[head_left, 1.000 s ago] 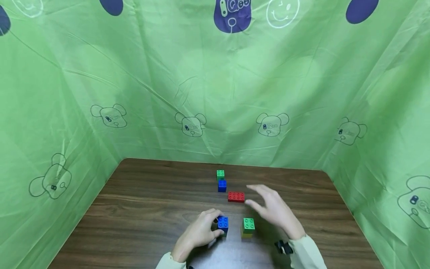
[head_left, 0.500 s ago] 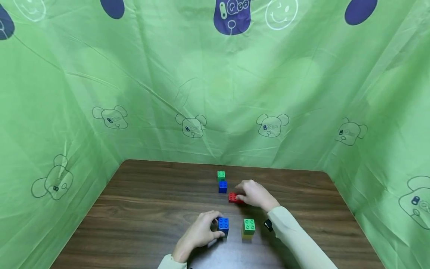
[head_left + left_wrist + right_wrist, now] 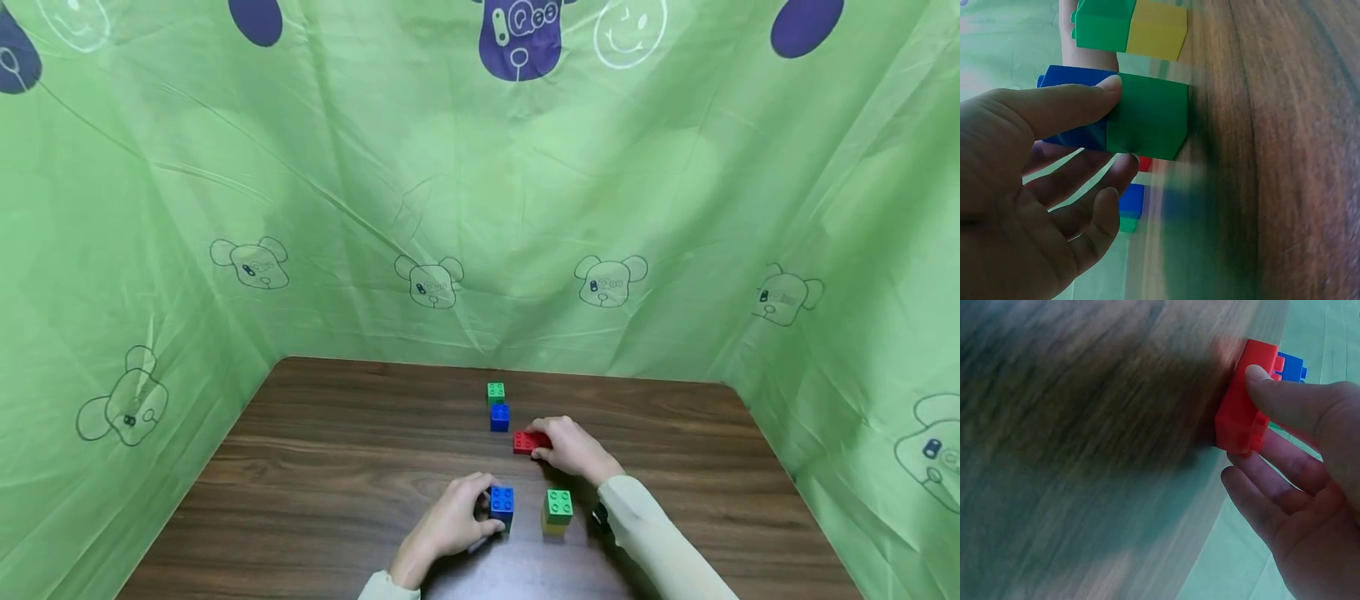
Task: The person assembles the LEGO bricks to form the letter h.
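Observation:
My left hand (image 3: 453, 518) holds a two-brick stack between thumb and fingers: a blue brick (image 3: 502, 500) on top of a green brick (image 3: 1150, 115). That stack stands on the wooden table. Farther forward, my right hand (image 3: 572, 450) pinches a long red brick (image 3: 1241, 403), its thumb on the near side and fingers behind. To the right of the left hand's stack is another stack, a green brick (image 3: 558, 504) over a yellow brick (image 3: 1157, 28), touched by neither hand.
Behind the red brick sit a blue brick (image 3: 499, 418) and, beyond it, a green brick (image 3: 496, 392). The dark wooden table (image 3: 337, 450) ends at a green printed cloth (image 3: 525, 200), which hangs behind and on both sides.
My right hand has reached forward and left from the air beside the red brick and now grips it. The left hand keeps its hold on the blue and green stack.

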Motion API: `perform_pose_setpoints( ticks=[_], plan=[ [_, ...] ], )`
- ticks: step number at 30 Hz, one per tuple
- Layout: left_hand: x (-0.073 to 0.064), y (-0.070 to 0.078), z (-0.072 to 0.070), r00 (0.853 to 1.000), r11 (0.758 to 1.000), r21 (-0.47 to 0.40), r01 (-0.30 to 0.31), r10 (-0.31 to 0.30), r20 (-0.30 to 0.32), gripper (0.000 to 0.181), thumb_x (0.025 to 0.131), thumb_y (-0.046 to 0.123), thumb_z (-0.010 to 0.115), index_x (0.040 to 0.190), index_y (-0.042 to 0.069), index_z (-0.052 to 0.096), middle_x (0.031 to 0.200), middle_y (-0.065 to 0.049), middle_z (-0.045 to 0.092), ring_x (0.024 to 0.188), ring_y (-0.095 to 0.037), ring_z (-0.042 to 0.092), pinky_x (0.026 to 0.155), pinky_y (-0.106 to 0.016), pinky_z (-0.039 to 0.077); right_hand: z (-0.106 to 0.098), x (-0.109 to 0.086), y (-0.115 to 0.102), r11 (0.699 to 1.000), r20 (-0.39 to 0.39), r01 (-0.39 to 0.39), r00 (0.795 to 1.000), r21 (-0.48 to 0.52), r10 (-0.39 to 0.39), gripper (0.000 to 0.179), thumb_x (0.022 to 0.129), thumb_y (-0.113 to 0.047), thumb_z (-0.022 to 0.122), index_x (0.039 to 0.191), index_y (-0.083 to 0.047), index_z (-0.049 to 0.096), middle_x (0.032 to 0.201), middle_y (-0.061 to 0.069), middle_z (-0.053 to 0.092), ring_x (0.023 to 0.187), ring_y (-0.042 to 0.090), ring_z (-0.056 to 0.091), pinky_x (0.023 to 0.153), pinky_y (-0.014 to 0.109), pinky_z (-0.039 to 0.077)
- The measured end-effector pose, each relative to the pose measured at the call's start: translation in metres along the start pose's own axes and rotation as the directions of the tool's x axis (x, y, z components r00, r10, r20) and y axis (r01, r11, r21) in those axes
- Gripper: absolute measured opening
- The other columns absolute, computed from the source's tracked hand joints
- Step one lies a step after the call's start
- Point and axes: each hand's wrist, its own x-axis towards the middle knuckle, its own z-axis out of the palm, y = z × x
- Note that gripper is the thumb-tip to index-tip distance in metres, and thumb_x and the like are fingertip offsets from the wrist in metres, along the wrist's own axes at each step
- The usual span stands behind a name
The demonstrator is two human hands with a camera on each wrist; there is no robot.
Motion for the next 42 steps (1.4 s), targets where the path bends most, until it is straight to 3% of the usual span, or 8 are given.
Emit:
perform_pose_setpoints(
  ticks=[11, 17, 24, 29, 34, 42],
  plan=[
    [-0.001, -0.003, 0.004, 0.999, 0.999, 0.037, -0.031, 0.032, -0.033, 0.034, 0.079, 0.017, 0.087, 0.107, 0.015, 0.069, 0.093, 0.01, 0.061, 0.084, -0.005, 0.058, 0.075, -0.021, 0.05, -0.003, -0.006, 0.003, 1.0, -0.041, 0.0, 0.999, 0.017, 0.001, 0.031, 0.089, -0.02, 0.08, 0.117, -0.011, 0.072, 0.111, 0.005, 0.074, 0.101, 0.019, 0.069, 0.089, 0.042, 0.057],
    [0.001, 0.0, 0.005, 0.999, 0.998, 0.055, -0.032, 0.033, -0.018, 0.033, 0.08, 0.019, 0.087, 0.107, 0.015, 0.07, 0.098, 0.01, 0.064, 0.089, -0.007, 0.062, 0.08, -0.024, 0.052, -0.022, -0.02, -0.004, 0.999, -0.13, 0.039, 0.991, 0.031, -0.035, 0.035, 0.088, -0.024, 0.08, 0.12, -0.011, 0.072, 0.113, 0.003, 0.075, 0.098, 0.012, 0.069, 0.083, 0.036, 0.058],
    [0.007, 0.008, 0.008, 0.998, 0.996, 0.064, -0.065, 0.065, -0.006, 0.033, 0.079, 0.02, 0.087, 0.106, 0.014, 0.069, 0.097, 0.009, 0.064, 0.089, -0.006, 0.062, 0.082, -0.023, 0.053, -0.057, -0.04, -0.028, 0.991, -0.191, 0.124, 0.975, 0.05, -0.112, 0.039, 0.088, -0.025, 0.08, 0.123, -0.011, 0.071, 0.112, 0.001, 0.074, 0.094, 0.008, 0.069, 0.079, 0.032, 0.059],
    [0.01, 0.012, 0.013, 0.996, 0.994, 0.07, -0.087, 0.088, -0.012, 0.036, 0.079, 0.022, 0.087, 0.109, 0.013, 0.07, 0.099, 0.007, 0.066, 0.093, -0.006, 0.062, 0.084, -0.025, 0.053, -0.07, -0.056, -0.047, 0.979, -0.167, 0.2, 0.967, 0.021, -0.194, 0.036, 0.09, -0.025, 0.079, 0.122, -0.012, 0.072, 0.11, -0.001, 0.075, 0.096, 0.009, 0.07, 0.081, 0.033, 0.059],
    [0.012, 0.012, 0.017, 0.995, 0.993, 0.07, -0.096, 0.098, -0.02, 0.035, 0.079, 0.023, 0.088, 0.106, 0.013, 0.069, 0.096, 0.007, 0.065, 0.087, -0.008, 0.063, 0.078, -0.021, 0.051, -0.071, -0.068, -0.061, 0.965, -0.106, 0.261, 0.96, 0.017, -0.258, 0.032, 0.091, -0.024, 0.078, 0.119, -0.012, 0.073, 0.11, -0.002, 0.074, 0.096, 0.009, 0.069, 0.081, 0.03, 0.059],
    [0.014, 0.012, 0.023, 0.995, 0.995, 0.02, -0.096, 0.096, -0.019, 0.039, 0.08, 0.022, 0.087, 0.114, 0.015, 0.069, 0.101, 0.007, 0.067, 0.092, -0.005, 0.064, 0.083, -0.023, 0.053, -0.062, -0.082, -0.068, 0.964, -0.034, 0.259, 0.966, 0.053, -0.257, 0.028, 0.09, -0.023, 0.078, 0.116, -0.012, 0.074, 0.107, -0.003, 0.074, 0.095, 0.006, 0.068, 0.08, 0.028, 0.058]
  ],
)
